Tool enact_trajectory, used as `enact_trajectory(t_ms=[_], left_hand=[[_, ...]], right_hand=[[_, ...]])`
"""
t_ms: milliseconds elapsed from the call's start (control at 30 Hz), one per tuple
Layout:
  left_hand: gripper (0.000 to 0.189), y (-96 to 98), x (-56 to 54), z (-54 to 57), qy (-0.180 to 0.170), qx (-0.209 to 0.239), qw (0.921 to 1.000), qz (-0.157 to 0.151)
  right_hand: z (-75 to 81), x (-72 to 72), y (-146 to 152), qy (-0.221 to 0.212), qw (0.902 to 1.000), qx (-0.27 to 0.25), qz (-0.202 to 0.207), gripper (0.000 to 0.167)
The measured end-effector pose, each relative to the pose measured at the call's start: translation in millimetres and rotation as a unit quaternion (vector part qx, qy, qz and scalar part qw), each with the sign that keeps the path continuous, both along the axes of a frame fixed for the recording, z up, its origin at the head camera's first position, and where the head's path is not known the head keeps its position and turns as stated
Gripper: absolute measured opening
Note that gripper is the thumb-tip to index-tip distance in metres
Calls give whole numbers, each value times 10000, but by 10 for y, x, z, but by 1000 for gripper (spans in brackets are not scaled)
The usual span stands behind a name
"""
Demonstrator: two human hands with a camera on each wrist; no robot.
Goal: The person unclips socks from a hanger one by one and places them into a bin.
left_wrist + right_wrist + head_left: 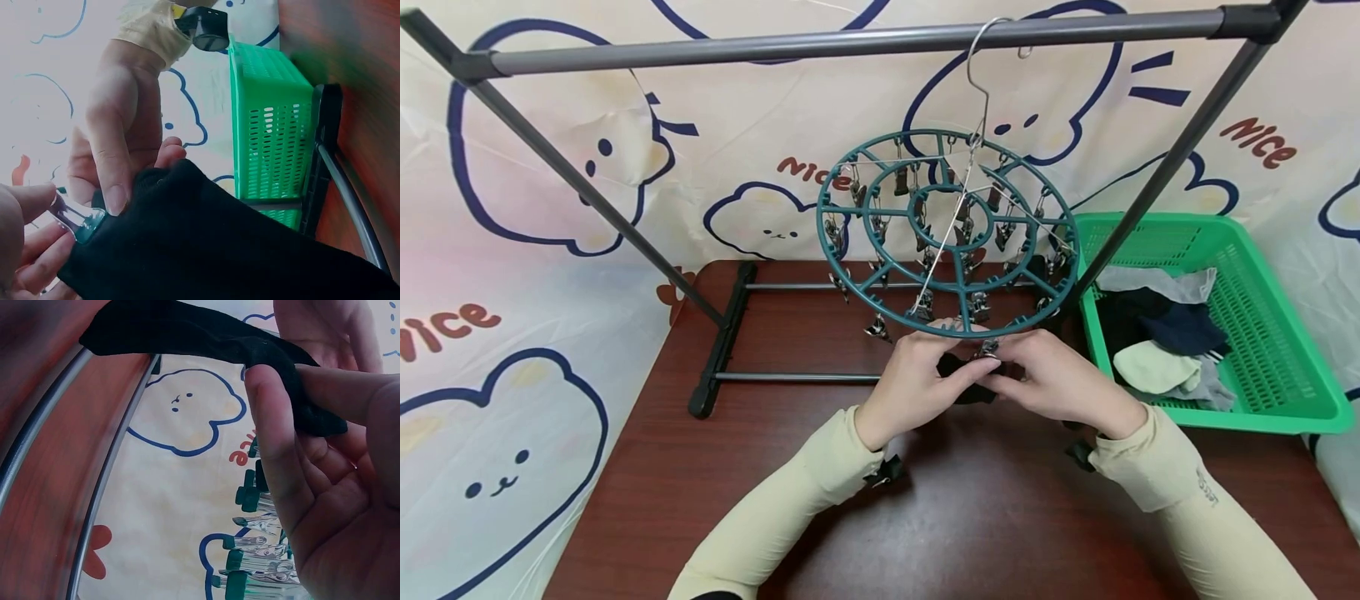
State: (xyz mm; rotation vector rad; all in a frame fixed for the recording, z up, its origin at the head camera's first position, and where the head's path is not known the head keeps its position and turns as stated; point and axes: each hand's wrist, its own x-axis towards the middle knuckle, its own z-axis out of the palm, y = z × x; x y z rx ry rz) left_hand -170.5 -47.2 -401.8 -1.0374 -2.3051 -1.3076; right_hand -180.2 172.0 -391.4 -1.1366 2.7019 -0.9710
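A black sock (212, 244) hangs down between my two hands, just under the front rim of a round teal clip hanger (961, 288). My left hand (917, 379) pinches a metal clip (78, 219) with a teal tip, thumb on its lever, and the clip's tip lies against the sock's edge. My right hand (1060, 375) holds the sock's edge between thumb and fingers, as the right wrist view (312, 419) also has it. Whether the clip bites the cloth cannot be told. In the head view the hands hide most of the sock.
The hanger's hook (977, 67) hangs on a grey rack bar (737, 52). Several other clips (876, 327) dangle around the hanger. To the right stands a green basket (1292, 333) holding several folded cloth pieces (1183, 329). The rack's foot (718, 358) rests on the brown table (970, 517).
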Motion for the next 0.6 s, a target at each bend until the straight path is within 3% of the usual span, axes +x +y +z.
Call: enact_trajectory(t_ms=[300, 600], left_hand=[[29, 36, -11, 0, -134, 373, 9992, -107], [25, 25, -32, 3, -254, 705, 9968, -260]], right_hand=[[-35, -18, 7, -74, 9999, 37, -95, 9], [-163, -112, 143, -1215, 9900, -708, 130, 16]])
